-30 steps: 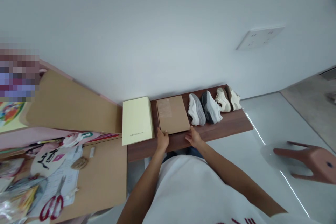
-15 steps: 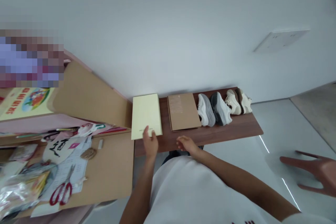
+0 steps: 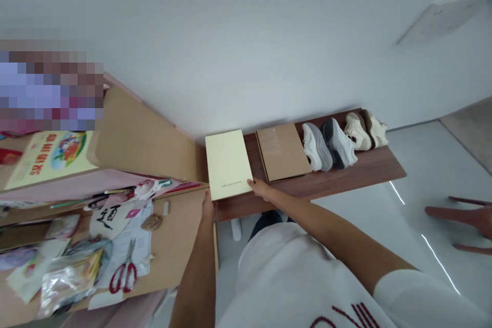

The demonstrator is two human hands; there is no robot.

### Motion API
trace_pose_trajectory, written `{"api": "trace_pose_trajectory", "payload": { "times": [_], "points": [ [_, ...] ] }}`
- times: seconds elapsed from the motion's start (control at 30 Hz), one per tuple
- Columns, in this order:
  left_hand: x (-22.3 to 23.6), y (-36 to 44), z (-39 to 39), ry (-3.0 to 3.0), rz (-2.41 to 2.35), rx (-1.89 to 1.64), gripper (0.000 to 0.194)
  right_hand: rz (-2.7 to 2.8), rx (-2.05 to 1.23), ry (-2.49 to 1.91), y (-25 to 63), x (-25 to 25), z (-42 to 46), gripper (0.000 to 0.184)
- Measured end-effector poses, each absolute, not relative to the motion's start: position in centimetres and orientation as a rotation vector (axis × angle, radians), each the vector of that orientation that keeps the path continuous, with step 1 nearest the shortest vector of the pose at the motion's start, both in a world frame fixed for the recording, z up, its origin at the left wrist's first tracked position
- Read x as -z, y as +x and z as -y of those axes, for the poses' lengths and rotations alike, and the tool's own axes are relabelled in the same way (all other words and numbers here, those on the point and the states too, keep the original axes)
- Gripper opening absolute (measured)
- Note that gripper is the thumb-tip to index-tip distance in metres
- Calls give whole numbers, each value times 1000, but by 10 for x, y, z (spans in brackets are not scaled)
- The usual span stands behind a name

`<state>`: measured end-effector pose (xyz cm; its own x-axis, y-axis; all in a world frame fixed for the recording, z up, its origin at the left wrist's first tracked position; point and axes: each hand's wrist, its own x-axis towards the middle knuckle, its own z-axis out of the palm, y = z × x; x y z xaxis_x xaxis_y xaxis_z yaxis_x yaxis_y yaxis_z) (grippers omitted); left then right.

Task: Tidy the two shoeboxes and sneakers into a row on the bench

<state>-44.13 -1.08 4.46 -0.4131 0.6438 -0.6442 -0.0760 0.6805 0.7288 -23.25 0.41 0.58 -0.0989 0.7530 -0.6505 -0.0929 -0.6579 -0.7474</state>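
A pale yellow flat box [image 3: 228,164] printed "MEIZHIYUAN" lies on a dark wooden board [image 3: 346,171]. My left hand [image 3: 208,208] grips its lower left corner, and my right hand [image 3: 261,188] presses against its right edge, so the box sits between them. Just right of it lies a flat brown cardboard box [image 3: 283,151], close but not touching. Further along the board stand a white-and-grey pair of sneakers [image 3: 317,147] and a cream-and-brown pair [image 3: 363,130].
On the left, a light wooden shelf [image 3: 172,225] holds papers, red-handled scissors [image 3: 123,278] and a plastic bag [image 3: 67,282]. A pink stool's legs [image 3: 461,218] stand on the glossy white floor at right. A white wall [image 3: 230,36] rises behind the board.
My left hand has moved from the box's top face to its left corner. My right hand has come up against its right edge. The whole scene has shifted right in view.
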Motion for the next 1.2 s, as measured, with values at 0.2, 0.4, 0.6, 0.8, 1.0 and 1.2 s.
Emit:
{"api": "trace_pose_trajectory", "payload": {
  "times": [0.2, 0.4, 0.6, 0.8, 1.0, 1.2],
  "points": [
    [-65, -440, 56, 812, -1950, -1103, 60, 582, -1965, -1663, -230, -5, 21, 22],
    [-85, -400, 86, 1173, -2112, -1012, 58, 500, -2029, -1536, -256, -33, 29, 42],
    [-91, -374, 94, 1465, -2077, -935, 56, 485, -2055, -1401, -249, -58, 38, 42],
    [-83, -356, 108, 1645, -1864, -901, 59, 417, -1969, -1467, -225, -39, 40, 31],
    [-64, -336, 109, 1752, -1714, -791, 59, 394, -1841, -1567, -224, -20, 38, 21],
    [-49, -346, 103, 1638, -1689, -724, 58, 456, -1737, -1574, -224, -9, 31, 35]
  ]
}}
